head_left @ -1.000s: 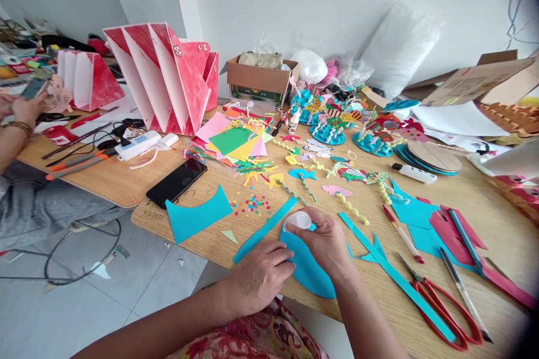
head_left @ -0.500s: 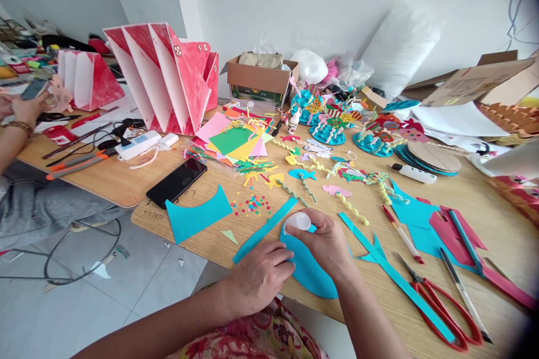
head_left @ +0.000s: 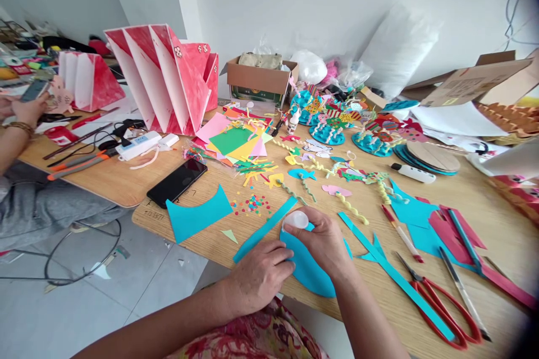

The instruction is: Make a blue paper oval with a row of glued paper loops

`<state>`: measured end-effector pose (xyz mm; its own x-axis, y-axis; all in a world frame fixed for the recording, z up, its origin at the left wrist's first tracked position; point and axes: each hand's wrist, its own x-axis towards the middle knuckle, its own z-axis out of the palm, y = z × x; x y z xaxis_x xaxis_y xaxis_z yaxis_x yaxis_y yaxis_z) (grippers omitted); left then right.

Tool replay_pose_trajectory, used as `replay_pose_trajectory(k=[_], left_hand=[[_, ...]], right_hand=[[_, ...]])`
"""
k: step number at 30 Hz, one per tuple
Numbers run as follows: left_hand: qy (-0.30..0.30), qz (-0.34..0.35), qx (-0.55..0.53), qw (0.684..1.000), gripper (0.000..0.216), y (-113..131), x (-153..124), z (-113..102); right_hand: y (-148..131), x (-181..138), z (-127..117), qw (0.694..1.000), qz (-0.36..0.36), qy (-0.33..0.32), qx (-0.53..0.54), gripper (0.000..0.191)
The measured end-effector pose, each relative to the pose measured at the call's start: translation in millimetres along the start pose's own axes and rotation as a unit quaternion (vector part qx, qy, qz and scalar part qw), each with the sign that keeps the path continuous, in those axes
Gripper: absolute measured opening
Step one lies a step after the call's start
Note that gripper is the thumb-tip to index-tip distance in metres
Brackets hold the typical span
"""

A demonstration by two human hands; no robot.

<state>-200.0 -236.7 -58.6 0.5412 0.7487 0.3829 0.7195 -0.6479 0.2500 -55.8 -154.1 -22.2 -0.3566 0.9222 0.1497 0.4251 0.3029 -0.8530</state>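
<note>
My right hand (head_left: 322, 241) is closed round a small white glue bottle (head_left: 296, 219), held bottom up with its tip down on a round blue paper disc (head_left: 309, 275) at the table's near edge. My left hand (head_left: 259, 277) rests on the disc's left edge, fingers curled and pressing it down. A long blue paper strip (head_left: 264, 229) lies just left of the bottle. Red-handled scissors (head_left: 442, 303) lie to the right, beside another blue strip (head_left: 400, 283).
A black phone (head_left: 177, 182), blue paper cut-offs (head_left: 197, 214), confetti dots (head_left: 252, 205), coloured paper sheets (head_left: 236, 143) and curly paper decorations cover the wooden table (head_left: 421, 320). Red folded card stands (head_left: 162, 76) and a cardboard box (head_left: 261, 78) sit at the back. Another person's hand (head_left: 25, 109) holds a phone at far left.
The bottle in my right hand has shifted slightly left over the disc. My left hand stays put.
</note>
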Motion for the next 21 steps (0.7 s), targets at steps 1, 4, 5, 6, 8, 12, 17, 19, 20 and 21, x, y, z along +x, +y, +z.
replay_pose_trajectory(k=[1,4,5,6,8,12,17,19,20,21], left_hand=[[-0.001,0.001,-0.001,1.000,0.013,0,0,0],[-0.003,-0.001,0.001,1.000,0.012,0,0,0],[-0.002,-0.002,0.001,1.000,0.013,0,0,0],[-0.001,-0.001,0.001,1.000,0.013,0,0,0],[0.001,0.002,0.002,1.000,0.013,0,0,0],[0.000,0.001,0.000,1.000,0.013,-1,0,1],[0.000,-0.001,0.000,1.000,0.014,1,2,-2],[0.002,-0.002,0.002,1.000,0.015,2,3,-4],[0.004,-0.002,0.002,1.000,0.014,2,3,-5],[0.005,-0.002,0.002,1.000,0.014,3,3,-5]], right_hand=[[-1,0,0,1.000,0.001,-0.001,0.000,0.007],[-3,1,0,1.000,0.005,-0.002,0.003,0.006],[-3,1,0,1.000,0.006,-0.002,0.005,0.006],[-4,1,0,1.000,0.006,-0.002,0.007,0.006],[-4,2,1,1.000,0.007,-0.006,0.012,0.007],[-3,-1,-3,1.000,0.012,-0.003,0.027,0.012],[-4,-10,-20,0.994,0.046,0.050,0.088,0.019],[-6,-14,-29,0.990,0.060,0.071,0.106,0.021],[-6,-16,-33,0.989,0.065,0.077,0.110,0.021],[-6,-19,-38,0.988,0.069,0.084,0.112,0.021]])
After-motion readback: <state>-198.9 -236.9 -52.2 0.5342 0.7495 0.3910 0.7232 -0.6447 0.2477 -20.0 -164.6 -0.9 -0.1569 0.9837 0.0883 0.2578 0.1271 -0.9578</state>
